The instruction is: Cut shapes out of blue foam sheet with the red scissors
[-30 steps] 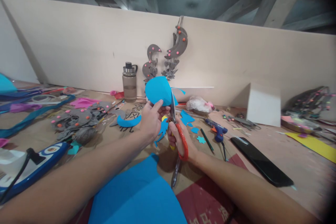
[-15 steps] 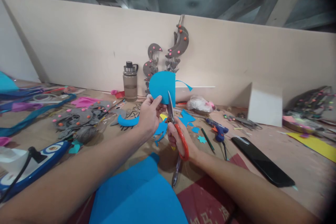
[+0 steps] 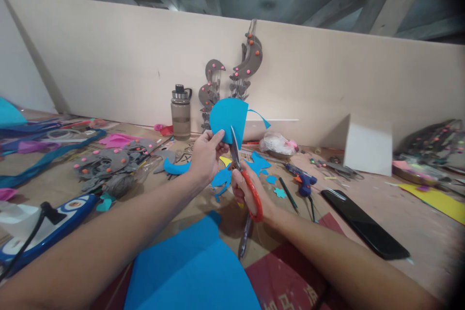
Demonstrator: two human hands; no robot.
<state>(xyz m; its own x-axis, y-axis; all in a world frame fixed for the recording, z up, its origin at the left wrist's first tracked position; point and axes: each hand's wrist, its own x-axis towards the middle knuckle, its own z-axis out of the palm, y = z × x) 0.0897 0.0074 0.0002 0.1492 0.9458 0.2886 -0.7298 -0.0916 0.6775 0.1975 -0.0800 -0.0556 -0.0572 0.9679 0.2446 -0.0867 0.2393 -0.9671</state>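
Between thumb and fingers, my left hand [image 3: 208,155] pinches the lower edge of a rounded blue felt piece [image 3: 228,117], held up above the table. A thin blue strip [image 3: 259,117] curls out from its right side. My right hand [image 3: 250,186] grips red-handled scissors [image 3: 236,150], their blades pointing up against the lower part of the felt. How far the blades are parted is hard to make out. A large blue sheet [image 3: 189,271] lies close to me, below both hands. Blue scraps [image 3: 258,162] and a curved blue piece [image 3: 177,167] lie on the table behind my hands.
Left are a water bottle [image 3: 180,114], grey felt pieces with pompoms [image 3: 112,162] and a blue power strip [image 3: 47,227]. Right are a glue gun [image 3: 305,181], a green pencil [image 3: 288,193] and a black phone [image 3: 365,225]. Grey crescent ornaments [image 3: 250,58] hang against the board.
The rounded blue felt has tilted and shifted slightly right, its straight edge now slanting. The scissors remain at its lower edge, and both hands have barely moved.
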